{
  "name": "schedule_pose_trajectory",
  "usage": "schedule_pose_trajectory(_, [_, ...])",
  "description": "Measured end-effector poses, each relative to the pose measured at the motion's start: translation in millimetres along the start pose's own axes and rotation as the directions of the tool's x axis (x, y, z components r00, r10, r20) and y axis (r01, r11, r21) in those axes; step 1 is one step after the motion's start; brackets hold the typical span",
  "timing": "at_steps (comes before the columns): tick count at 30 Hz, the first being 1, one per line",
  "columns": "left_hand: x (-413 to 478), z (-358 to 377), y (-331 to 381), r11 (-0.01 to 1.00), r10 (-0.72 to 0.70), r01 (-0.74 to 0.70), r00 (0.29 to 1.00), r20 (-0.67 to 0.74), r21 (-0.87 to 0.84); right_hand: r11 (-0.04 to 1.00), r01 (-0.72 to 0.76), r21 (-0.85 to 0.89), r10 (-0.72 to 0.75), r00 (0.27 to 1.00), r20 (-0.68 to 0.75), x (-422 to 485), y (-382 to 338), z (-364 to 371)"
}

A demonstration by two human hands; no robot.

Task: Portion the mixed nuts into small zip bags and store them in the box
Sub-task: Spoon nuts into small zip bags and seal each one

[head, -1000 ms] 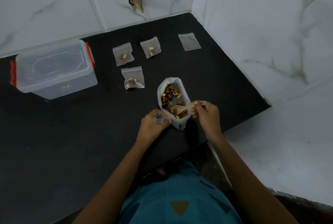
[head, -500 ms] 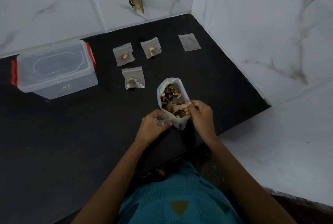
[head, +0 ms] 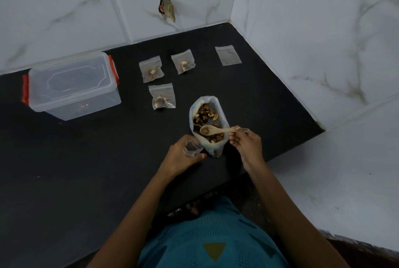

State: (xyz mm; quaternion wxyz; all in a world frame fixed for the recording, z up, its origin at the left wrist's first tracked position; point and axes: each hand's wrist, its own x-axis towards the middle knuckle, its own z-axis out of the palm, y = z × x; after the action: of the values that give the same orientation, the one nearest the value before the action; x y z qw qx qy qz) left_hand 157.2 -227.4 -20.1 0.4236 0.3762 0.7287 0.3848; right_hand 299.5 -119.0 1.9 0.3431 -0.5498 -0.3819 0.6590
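Observation:
A large open bag of mixed nuts [head: 207, 146] stands on the black counter [head: 86, 170]. My right hand [head: 245, 143] pinches a wooden spoon [head: 218, 130] by its handle, its bowl holding a nut over the bag's mouth. Just left of the bag, my left hand [head: 183, 157] holds a small clear zip bag [head: 192, 148] with its mouth held open. Three filled zip bags [head: 150, 71] [head: 183, 64] [head: 162, 98] lie behind, and one flat empty zip bag [head: 228, 55] lies at the back right. The clear storage box [head: 71, 86] with red clips sits lidded at the left.
White marble-tiled walls [head: 313, 30] close the counter at the back and right. A dark chipped hole [head: 166, 9] marks the back wall. The counter's front edge runs just below my hands, with white floor to the right.
My right hand has raised the spoon out of the nuts, now carrying a nut above the bag. My left hand with the small bag has barely shifted.

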Motion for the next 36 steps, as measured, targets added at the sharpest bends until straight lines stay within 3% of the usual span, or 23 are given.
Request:
schedule_pose_trajectory(5, [-4,-8,-1,1.000,-0.004,0.004,0.999,-0.035,0.019,0.999,-0.046,0.009,0.045,0.998,0.034,-6,-2,0])
schedule_pose_trajectory(11, [-6,-14,6,0.995,0.049,-0.062,0.987,-0.155,-0.074,0.995,-0.068,0.077,0.064,0.997,0.054,-10,-12,-1])
schedule_pose_trajectory(19, [4,-13,19,0.981,0.130,-0.167,0.947,-0.294,-0.103,0.995,0.079,0.067,-0.088,0.985,0.147,-27,-47,4])
schedule_pose_trajectory(24, [10,-10,26,0.970,0.177,-0.220,0.928,-0.327,-0.100,0.966,0.248,-0.068,-0.229,0.951,0.208,-43,-58,18])
schedule_pose_trajectory(31, [14,-6,28,0.954,0.263,-0.296,0.901,-0.344,-0.046,0.754,0.553,-0.355,-0.455,0.829,0.325,-58,-51,41])
schedule_pose_trajectory(36, [8,-7,38,0.949,0.272,-0.312,0.887,-0.372,-0.050,0.461,0.733,-0.500,-0.497,0.680,0.539,-65,-44,51])
